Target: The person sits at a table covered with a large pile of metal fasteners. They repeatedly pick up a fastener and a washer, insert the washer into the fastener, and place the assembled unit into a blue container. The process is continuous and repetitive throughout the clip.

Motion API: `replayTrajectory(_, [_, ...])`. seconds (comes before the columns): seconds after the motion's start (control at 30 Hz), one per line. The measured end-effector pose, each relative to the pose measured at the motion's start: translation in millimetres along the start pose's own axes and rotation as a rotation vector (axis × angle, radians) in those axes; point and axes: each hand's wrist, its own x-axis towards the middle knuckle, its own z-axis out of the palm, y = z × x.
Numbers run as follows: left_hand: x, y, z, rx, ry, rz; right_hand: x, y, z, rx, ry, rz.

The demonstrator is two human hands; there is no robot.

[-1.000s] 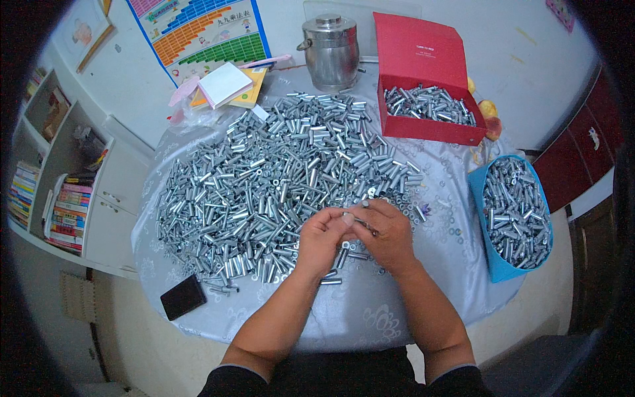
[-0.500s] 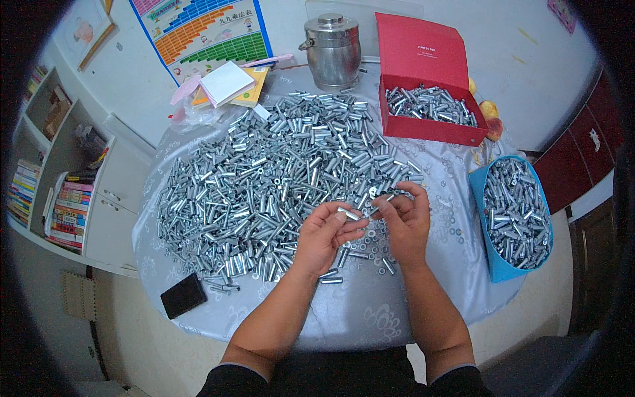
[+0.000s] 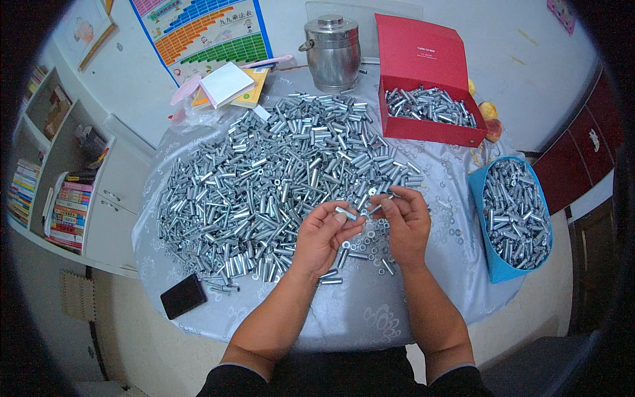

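My left hand (image 3: 317, 237) is closed on a short shiny metal sleeve (image 3: 346, 213), pinched between thumb and fingers with its free end pointing right. Just beside it, my right hand (image 3: 408, 228) pinches a thin metal bolt (image 3: 376, 210), mostly covered by the fingertips. A small gap separates the two pieces. Both hands hover over the right front edge of a large heap of metal sleeves (image 3: 245, 192) spread across the table. Loose washers (image 3: 372, 239) lie scattered below and between my hands.
At the back right stands an open red box (image 3: 430, 133) of metal pieces. A blue bin (image 3: 496, 263) filled with more is at the right edge. A steel pot (image 3: 333, 56), notebooks (image 3: 227, 84) and a black phone (image 3: 183, 296) rest on the cloth-covered table (image 3: 357, 317).
My right hand has shifted slightly down, and its index finger has bent in toward the bolt. The sleeve in my left hand tilts a little more downward to the right.
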Motion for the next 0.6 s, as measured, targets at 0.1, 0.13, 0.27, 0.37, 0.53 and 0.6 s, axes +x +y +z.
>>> replayTrajectory(0.1, [-1.0, -1.6, 0.3, 0.065, 0.028, 0.013, 0.4, -0.4, 0.7, 0.016, -0.013, -0.003])
replayTrajectory(0.13, [-1.2, -1.1, 0.5, 0.062, 0.016, 0.007, 0.3, -0.4, 1.2, 0.020, -0.012, 0.000])
replayTrajectory(0.27, [-1.8, 2.1, 2.6, 0.007, 0.016, -0.023, -0.5, 0.4, -0.6, -0.037, -0.013, -0.004])
replayTrajectory(0.37, [-1.1, 2.1, 2.4, -0.026, 0.038, -0.025, -0.7, -2.9, 2.4, 0.014, -0.016, 0.000])
replayTrajectory(0.53, [-2.0, 0.4, 1.6, -0.011, 0.017, -0.060, -2.2, -2.4, 3.7, 0.083, -0.031, 0.018])
replayTrajectory(0.6, [-1.8, -2.7, 0.2, -0.056, 0.020, -0.077, -2.9, -0.6, 3.1, 0.092, -0.035, 0.009])
